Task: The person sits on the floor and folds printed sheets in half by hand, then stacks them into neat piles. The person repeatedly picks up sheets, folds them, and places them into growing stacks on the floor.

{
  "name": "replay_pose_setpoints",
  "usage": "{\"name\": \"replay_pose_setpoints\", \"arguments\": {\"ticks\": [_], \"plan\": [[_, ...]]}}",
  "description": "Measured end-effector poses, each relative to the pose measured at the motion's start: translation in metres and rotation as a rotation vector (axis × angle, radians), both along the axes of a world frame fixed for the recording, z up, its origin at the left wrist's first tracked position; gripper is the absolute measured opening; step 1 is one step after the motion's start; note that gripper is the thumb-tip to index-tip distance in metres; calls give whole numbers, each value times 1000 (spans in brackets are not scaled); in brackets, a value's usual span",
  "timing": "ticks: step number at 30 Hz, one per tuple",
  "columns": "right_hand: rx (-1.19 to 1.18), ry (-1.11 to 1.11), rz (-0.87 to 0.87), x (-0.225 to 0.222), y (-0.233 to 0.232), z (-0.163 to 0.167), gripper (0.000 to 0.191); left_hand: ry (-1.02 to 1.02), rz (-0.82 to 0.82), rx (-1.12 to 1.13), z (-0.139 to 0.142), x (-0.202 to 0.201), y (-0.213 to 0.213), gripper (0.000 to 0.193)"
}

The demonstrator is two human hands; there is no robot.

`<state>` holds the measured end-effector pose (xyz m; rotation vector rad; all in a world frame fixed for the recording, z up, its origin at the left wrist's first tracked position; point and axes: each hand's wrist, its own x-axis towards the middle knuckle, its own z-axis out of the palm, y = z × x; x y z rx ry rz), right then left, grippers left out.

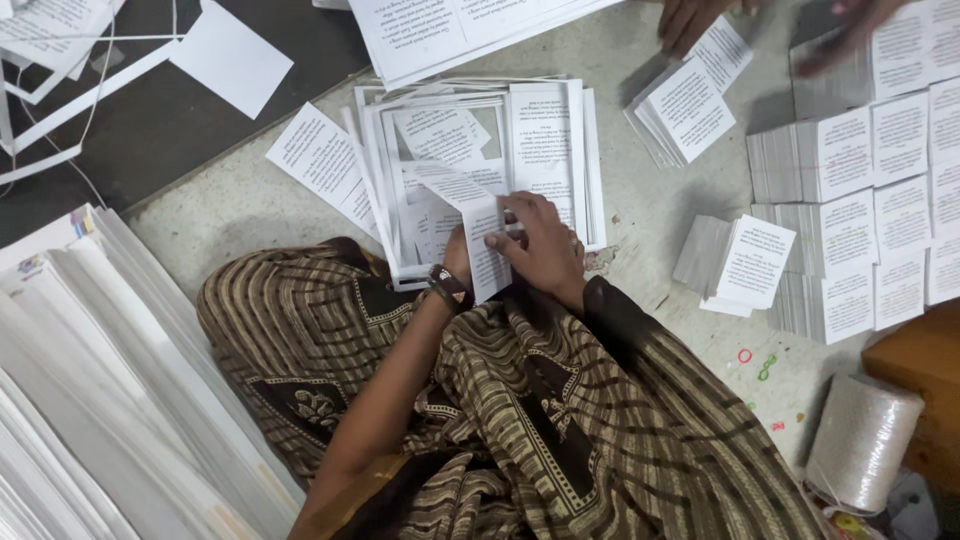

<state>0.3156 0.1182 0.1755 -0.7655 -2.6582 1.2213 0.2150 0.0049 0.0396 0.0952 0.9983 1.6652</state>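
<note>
The left hand (458,255) lies mostly hidden behind the narrow printed white paper strip (483,248) and the right hand (545,248), so its grip cannot be told. Another person's two hands (690,20) are cut off by the top edge. The large stack of white sheets (90,400) runs off the left and bottom edges. The print is too small to read.

A pile of large white sheets (90,400) fills the lower left of the frame. Paper strips (60,100) and a blank card (232,58) lie on the dark mat (170,130) at upper left. Printed sheets (450,30) sit at top centre. Stacks of cut slips (860,210) crowd the right side, with a smaller stack (685,110) near the top. A co-worker's hands (700,20) reach in at upper right. A spool of white thread (862,440) lies at lower right.
</note>
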Motion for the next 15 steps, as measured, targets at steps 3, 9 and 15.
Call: {"name": "replay_pose_setpoints", "arguments": {"ticks": [3, 9, 15], "plan": [[81, 24, 20, 2, 7, -9, 74, -160, -104, 160, 4, -6, -6, 51], [-1380, 127, -464, 5, 28, -10, 57, -360, -411, 325, 26, -4, -4, 65], [-1080, 416, -597, 3, 27, 0, 32, -499, -264, 231, 61, -18, -14, 71]]}}
